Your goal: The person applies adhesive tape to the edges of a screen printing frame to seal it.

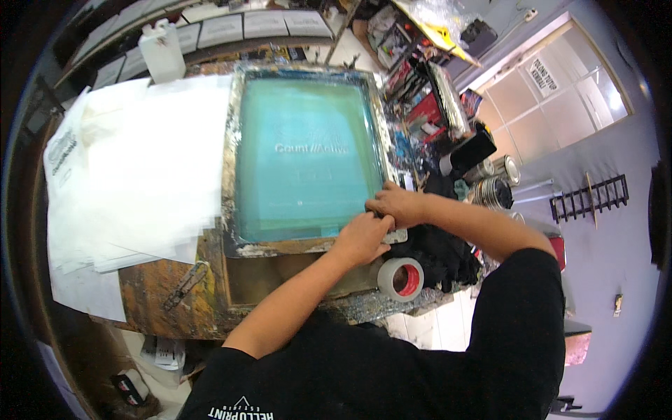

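Observation:
A screen-printing frame (234,161) with a teal mesh (308,189) lies in the middle of the worktable; pale lettering shows in the mesh. My left hand (360,238) and my right hand (399,204) meet at the frame's near right corner. The fingers of both are curled and pressed together, close to touching each other. Whatever is between them is hidden or too small to make out. Just below the hands, a grey tape roll (386,280) with a red core stands near the table's front edge.
White paper sheets (147,168) are stacked left of the frame, with a white jug (162,52) behind. A cutter-like tool (185,285) lies on the stained tabletop (150,290). Black cloth (437,252), cans (490,192) and a dark phone-like slab (470,152) crowd the right side.

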The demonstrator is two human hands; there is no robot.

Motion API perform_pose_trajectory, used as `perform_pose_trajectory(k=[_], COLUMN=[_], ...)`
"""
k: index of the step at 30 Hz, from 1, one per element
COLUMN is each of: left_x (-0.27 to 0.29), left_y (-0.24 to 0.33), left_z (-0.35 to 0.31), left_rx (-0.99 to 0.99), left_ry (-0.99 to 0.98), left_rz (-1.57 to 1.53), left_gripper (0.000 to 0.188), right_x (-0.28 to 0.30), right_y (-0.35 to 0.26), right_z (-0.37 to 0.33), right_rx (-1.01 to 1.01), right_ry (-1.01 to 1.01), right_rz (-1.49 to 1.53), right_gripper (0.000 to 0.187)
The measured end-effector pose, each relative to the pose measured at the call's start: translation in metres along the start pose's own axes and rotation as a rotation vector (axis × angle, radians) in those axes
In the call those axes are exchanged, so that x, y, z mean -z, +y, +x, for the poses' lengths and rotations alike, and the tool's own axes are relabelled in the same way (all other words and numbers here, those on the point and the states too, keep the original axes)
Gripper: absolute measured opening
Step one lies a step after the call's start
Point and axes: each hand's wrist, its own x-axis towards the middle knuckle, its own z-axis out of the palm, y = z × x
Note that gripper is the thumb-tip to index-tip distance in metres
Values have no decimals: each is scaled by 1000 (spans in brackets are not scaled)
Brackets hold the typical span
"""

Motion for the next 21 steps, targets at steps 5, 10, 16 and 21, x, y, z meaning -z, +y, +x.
perform_pose_trajectory(k=[5, 10, 16, 21], left_x=[-11, 0, -2, -11], left_y=[-7, 0, 0, -7], left_z=[-4, -5, -1, 1], left_rx=[-47, 60, 133, 96], left_ry=[73, 33, 68, 106], left_rz=[24, -70, -140, -183], left_gripper=[46, 53, 61, 61], right_x=[-11, 4, -20, -41], right_y=[-10, -63, -116, -147], right_z=[-24, -57, -70, -57], right_rx=[-52, -224, -472, -700], right_ry=[135, 171, 340, 488], right_rz=[68, -73, -66, -45], right_gripper=[45, 44, 44, 42])
